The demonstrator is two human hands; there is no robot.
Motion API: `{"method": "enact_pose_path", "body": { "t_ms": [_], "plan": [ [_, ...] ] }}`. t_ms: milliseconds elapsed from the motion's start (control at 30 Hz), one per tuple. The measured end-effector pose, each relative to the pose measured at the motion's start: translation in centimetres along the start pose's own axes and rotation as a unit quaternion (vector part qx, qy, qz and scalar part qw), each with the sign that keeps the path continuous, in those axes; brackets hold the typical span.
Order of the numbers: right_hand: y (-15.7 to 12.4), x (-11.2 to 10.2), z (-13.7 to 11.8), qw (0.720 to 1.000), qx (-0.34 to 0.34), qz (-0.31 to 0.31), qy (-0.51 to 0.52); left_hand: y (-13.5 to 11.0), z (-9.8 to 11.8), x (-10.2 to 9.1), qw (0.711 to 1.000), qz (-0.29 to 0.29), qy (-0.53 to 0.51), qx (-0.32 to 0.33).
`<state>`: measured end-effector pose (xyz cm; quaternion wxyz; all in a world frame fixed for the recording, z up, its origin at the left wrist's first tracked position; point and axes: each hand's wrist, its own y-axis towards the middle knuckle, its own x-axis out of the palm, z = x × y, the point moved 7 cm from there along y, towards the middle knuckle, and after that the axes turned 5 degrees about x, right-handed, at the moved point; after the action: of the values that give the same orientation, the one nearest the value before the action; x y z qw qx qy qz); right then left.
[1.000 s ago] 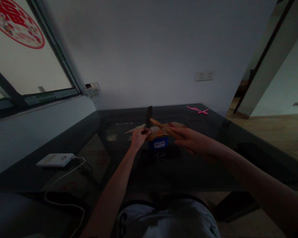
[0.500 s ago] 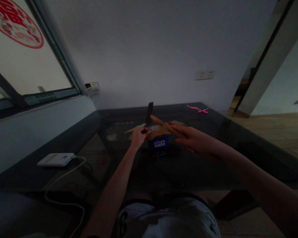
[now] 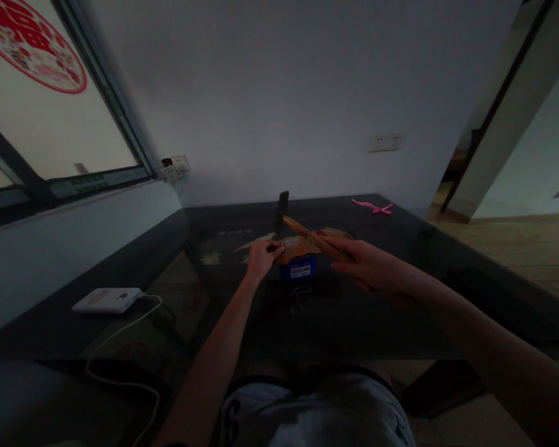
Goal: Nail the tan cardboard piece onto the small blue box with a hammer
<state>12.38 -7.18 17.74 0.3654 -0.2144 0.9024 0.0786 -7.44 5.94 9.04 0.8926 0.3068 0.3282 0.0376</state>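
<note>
My right hand [image 3: 370, 268] grips the wooden handle of a hammer [image 3: 307, 234]; its dark head [image 3: 281, 210] is raised over the left end of a small blue box [image 3: 298, 268] with a white label. An orange-brown piece [image 3: 298, 246] lies on top of the box. My left hand [image 3: 261, 258] is closed in a pinch at the left edge of that piece, just under the hammer head. What the fingers pinch is too small and dark to name. All of this rests on a dark glass table [image 3: 363, 310].
A white device [image 3: 107, 300] with a white cable [image 3: 121, 366] lies on the table's left. A pink ribbon [image 3: 372, 207] lies at the far right corner. A window is to the left, wall sockets [image 3: 386, 142] behind, and a doorway opens at the right.
The hammer head rose a little from one second ago and stays raised. Both hands have hardly moved; the view shifted slightly.
</note>
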Motion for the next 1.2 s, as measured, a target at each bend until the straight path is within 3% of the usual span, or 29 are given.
{"method": "enact_pose_path", "body": {
  "t_ms": [233, 533, 767, 1033, 1200],
  "plan": [
    [0.4, 0.6, 1.8, 0.999, 0.030, -0.009, 0.044, -0.2, 0.2, 0.3, 1.000, -0.004, 0.015, -0.002],
    [-0.3, -0.7, 0.6, 0.999, 0.004, 0.023, 0.039, 0.2, 0.2, 0.6, 0.998, 0.016, 0.054, -0.002],
    [0.7, 0.5, 2.1, 0.999, 0.030, 0.007, 0.039, 0.2, -0.1, 0.9, 0.998, 0.007, 0.067, -0.006],
    [0.0, -0.5, 1.3, 0.998, 0.015, 0.024, 0.048, 0.1, 0.1, 0.9, 0.995, 0.009, 0.094, 0.005],
    [-0.2, -0.1, 2.3, 0.997, 0.028, 0.022, 0.068, 0.0, 0.3, 0.8, 0.995, 0.006, 0.100, 0.014]
  ]
}}
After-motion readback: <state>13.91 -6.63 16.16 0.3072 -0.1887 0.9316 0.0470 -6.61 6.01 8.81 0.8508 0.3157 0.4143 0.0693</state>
